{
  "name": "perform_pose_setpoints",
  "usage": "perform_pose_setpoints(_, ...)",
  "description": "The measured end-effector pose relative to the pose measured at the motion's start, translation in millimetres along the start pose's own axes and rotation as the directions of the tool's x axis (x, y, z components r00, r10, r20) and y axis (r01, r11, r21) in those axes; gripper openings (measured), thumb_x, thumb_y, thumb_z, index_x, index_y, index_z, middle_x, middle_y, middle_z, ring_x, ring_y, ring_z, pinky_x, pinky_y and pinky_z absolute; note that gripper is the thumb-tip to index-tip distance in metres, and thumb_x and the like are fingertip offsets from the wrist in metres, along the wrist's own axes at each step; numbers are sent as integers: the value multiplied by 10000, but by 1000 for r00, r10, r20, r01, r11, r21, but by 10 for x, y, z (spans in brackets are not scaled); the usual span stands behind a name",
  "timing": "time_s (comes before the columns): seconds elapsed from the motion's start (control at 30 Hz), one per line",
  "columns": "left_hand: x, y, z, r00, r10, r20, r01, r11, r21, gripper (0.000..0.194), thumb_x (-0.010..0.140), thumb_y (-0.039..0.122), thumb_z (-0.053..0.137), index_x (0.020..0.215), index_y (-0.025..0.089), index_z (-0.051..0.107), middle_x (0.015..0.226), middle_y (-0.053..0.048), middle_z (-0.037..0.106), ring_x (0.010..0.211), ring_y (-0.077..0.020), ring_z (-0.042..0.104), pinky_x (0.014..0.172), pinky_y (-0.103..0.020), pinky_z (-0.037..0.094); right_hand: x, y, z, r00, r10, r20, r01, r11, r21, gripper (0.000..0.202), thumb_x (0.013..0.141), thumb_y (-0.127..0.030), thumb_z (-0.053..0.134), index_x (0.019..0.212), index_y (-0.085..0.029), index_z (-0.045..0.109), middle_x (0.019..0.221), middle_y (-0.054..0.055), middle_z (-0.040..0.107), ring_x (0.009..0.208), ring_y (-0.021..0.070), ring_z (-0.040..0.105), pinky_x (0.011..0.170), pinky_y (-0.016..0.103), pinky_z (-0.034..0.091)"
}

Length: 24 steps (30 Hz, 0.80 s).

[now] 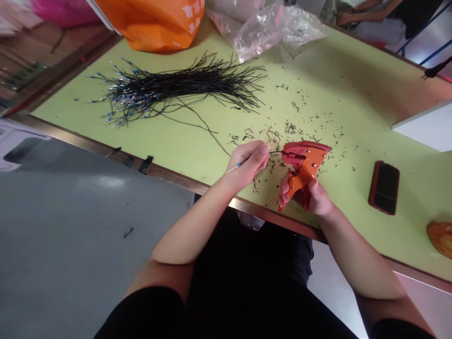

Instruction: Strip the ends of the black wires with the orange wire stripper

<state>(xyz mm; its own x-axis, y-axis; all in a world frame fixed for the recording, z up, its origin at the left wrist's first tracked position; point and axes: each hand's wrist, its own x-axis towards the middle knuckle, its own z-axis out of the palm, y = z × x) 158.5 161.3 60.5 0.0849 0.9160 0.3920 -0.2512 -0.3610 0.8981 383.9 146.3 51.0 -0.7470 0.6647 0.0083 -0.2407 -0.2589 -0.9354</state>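
Note:
My left hand (250,162) pinches a thin black wire whose blue-banded, silvery end (239,165) lies over the wrist side. The wire's other end reaches the jaws of a red and orange wire stripper (308,162). Fingers of my right hand (318,195) are wrapped round the stripper's handles. Left of centre lies a large bundle of black wires (183,84), with blue and silvery ends to the left. One or two wires stray from the bundle toward my left hand. Small black clippings (290,128) are scattered around the stripper.
An orange bag (158,23) and clear plastic bags (268,30) stand at the back of the green table (353,94). A phone (384,187) lies at right, near a white panel (427,125). Another person's arm (370,15) shows at top right.

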Motion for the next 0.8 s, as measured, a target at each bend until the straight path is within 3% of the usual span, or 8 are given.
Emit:
perform_pose_setpoints(0.3, 7, -7, 12, 1000, 22, -8, -22, 999, -35, 650, 1068, 649, 606, 615, 194, 500, 505, 62, 415, 400, -41, 339, 401, -207, 237, 31, -7, 51, 998, 52, -33, -50, 998, 34, 647, 944, -862, 630, 900, -217, 662, 679, -14, 604, 573, 184, 625, 598, 353, 590)
perform_pose_setpoints(0.67, 8, -28, 36, 1000, -5, -8, 4, 997, -72, 674, 1036, 720, 610, 618, 206, 491, 468, 67, 415, 381, -48, 330, 377, -203, 219, 58, 50, 139, 992, 26, -124, -20, 999, 51, 642, 949, -860, 618, 753, -253, 555, 523, -83, 426, 382, 113, 356, 382, 269, 396)
perform_pose_setpoints(0.8, 19, -71, 70, 999, -23, -37, 19, 993, -120, 701, 1011, 761, 618, 609, 210, 454, 454, 77, 373, 368, -48, 288, 370, -208, 191, 85, 65, 168, 990, 16, -137, -13, 1000, 24, 668, 913, -897, 629, 752, -251, 573, 523, -82, 432, 372, 110, 348, 371, 275, 393)
